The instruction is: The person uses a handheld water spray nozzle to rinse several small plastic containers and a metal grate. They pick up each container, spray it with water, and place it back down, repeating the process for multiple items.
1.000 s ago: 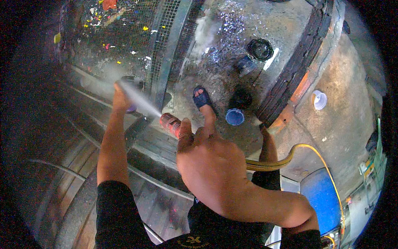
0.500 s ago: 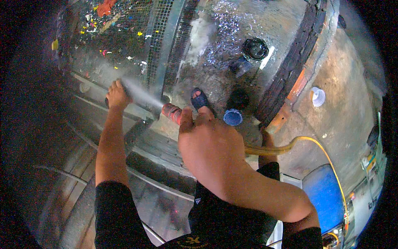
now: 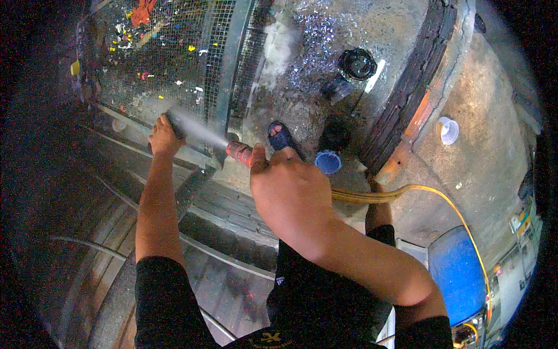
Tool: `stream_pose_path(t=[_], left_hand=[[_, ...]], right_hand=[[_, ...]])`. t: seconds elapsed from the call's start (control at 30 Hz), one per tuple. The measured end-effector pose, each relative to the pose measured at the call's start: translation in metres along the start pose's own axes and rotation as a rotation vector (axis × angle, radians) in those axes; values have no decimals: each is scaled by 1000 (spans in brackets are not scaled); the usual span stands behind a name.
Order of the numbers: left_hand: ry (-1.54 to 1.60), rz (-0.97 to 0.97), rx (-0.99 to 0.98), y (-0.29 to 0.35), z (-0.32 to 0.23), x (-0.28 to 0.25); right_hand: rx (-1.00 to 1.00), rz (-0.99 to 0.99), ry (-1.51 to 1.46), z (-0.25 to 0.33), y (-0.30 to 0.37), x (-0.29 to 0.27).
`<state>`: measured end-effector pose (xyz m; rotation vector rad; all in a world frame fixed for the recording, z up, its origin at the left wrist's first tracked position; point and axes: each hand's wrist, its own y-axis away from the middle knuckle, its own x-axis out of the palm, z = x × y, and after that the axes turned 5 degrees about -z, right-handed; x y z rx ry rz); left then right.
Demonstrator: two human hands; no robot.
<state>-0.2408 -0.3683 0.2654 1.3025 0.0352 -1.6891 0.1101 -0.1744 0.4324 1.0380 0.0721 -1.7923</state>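
My right hand point(image 3: 290, 195) is closed around a red hose nozzle point(image 3: 239, 153), and a white jet of water point(image 3: 203, 131) shoots from it up and to the left. The yellow hose point(image 3: 378, 196) trails away to the right behind that hand. My left hand point(image 3: 165, 139) grips a dark piece point(image 3: 173, 121) with its fingers wrapped over it, right where the spray lands. Mist blurs that piece, so its exact kind cannot be made out. Both hands are over the near edge of a wire mesh frame point(image 3: 224, 70).
Colourful scraps point(image 3: 142, 75) and an orange-red rag point(image 3: 142, 11) lie in the mesh area. On the wet floor stand a round black container point(image 3: 357, 64) and a blue tub point(image 3: 328, 162). A white cup point(image 3: 447, 131) lies beyond a raised kerb point(image 3: 410, 87). A blue panel point(image 3: 456, 273) is at the lower right.
The left hand has turned a little, and more of the dark piece shows beyond its fingers. The jet keeps hitting it. My right hand has shifted slightly left with the nozzle.
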Motion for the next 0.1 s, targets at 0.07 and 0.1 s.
stream_pose_path(t=[0.07, 0.1], left_hand=[[1, 6, 10, 0, 0, 1], [-2, 24, 15, -1, 1, 1]], right_hand=[[5, 22, 6, 0, 0, 1], [5, 22, 6, -1, 0, 1]])
